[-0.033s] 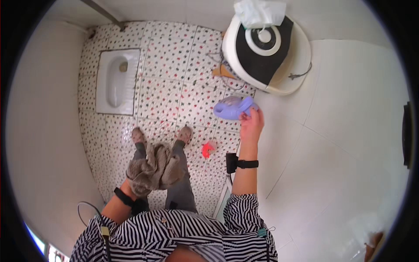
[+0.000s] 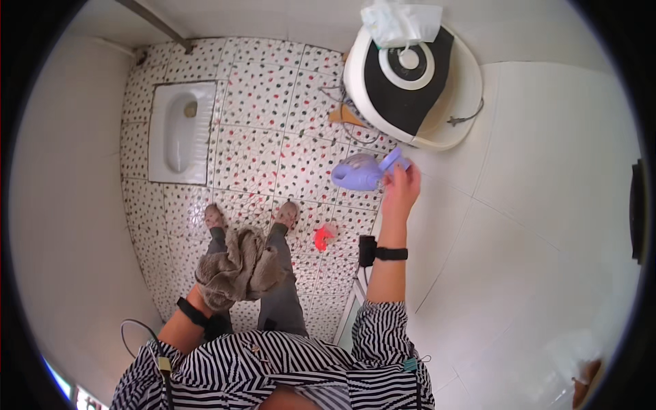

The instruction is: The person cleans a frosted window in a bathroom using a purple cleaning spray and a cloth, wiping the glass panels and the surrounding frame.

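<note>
My right hand [image 2: 400, 191] reaches forward, fingers closed on the lilac cap [image 2: 394, 160] of a lilac plastic bottle [image 2: 357, 173]. The bottle has a built-in handle loop and lies with its neck toward that hand. Its cap sits tilted at the neck; whether they still touch I cannot tell. A grey-brown towel [image 2: 239, 270] hangs bunched over my left hand [image 2: 199, 296], in front of my legs. The towel hides the left fingers, and only the part near the wrist shows.
A white squat toilet [image 2: 181, 133] is set in the speckled tile floor [image 2: 249, 157] at left. At the far right stands a rounded black-and-white appliance [image 2: 417, 85] with a tissue pack [image 2: 403, 24] on top and a loose cord. A red object [image 2: 324, 237] lies near my feet.
The cap has shifted away from the bottle's body, to the right and slightly farther off, with my right hand. My left hand and the towel stay nearly still.
</note>
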A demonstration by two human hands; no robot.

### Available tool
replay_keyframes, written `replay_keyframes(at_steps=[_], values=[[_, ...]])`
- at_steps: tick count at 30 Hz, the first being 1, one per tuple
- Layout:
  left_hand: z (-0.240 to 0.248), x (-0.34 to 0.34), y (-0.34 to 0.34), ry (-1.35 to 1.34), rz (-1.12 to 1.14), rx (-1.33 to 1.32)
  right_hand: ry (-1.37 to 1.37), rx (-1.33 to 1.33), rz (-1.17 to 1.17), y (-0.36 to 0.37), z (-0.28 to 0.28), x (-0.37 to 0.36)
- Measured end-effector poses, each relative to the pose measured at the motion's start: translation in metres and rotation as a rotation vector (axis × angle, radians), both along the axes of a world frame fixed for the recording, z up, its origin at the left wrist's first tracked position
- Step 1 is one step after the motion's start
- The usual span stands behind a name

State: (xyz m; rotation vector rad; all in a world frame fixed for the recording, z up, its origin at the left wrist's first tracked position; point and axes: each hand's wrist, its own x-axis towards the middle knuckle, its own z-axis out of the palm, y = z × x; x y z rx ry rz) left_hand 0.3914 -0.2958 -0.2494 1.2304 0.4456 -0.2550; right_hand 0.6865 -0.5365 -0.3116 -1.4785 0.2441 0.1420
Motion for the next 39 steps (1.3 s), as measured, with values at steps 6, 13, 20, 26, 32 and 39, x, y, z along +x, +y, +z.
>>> replay_keyframes(at_steps=[6,13,20,26,32,39], values=[[-0.011,-0.011,-0.002,0.072,-0.089,0.007,-0.763,-1.039,-0.002,0.020,0.045,0.133],[-0.022,-0.004,-0.016,0.096,-0.087,0.032,-0.669,-1.254,0.019,0.050,0.065,0.233],[-0.020,-0.016,-0.011,0.182,-0.089,0.057,-0.571,-0.447,0.016,0.040,0.045,0.200],[-0.040,0.005,-0.025,0.191,-0.077,0.088,-0.442,-0.794,0.007,-0.030,-0.069,0.045],[-0.066,0.010,-0.034,0.235,-0.139,0.118,0.450,-0.781,0.054,-0.110,-0.256,-0.086],[-0.091,-0.009,-0.033,0.333,-0.176,0.211,0.738,-0.089,-0.261,-0.057,-0.305,-0.034]])
